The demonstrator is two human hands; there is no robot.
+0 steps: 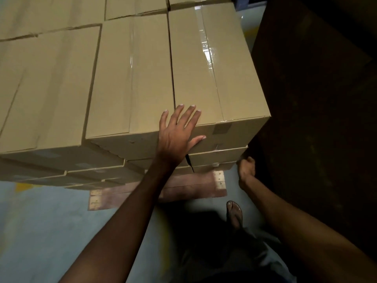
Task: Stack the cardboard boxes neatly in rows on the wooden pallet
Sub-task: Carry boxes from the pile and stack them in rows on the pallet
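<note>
Tan taped cardboard boxes stand in tight rows, several layers high, on a wooden pallet (193, 186) whose reddish boards show under the stack. My left hand (177, 137) lies flat with its fingers spread over the near top edge of the top right box (204, 68), right at its seam with the middle top box (132, 78). My right hand (246, 167) sits lower, with its fingers curled at the right front corner of a lower box (216, 155). That hand's fingertips are hidden.
A tall dark surface (316, 99) rises close to the stack's right side, leaving a narrow gap. My sandalled foot (234, 213) stands on the pale grey floor (40, 231) just in front of the pallet. More boxes (51, 88) fill the left.
</note>
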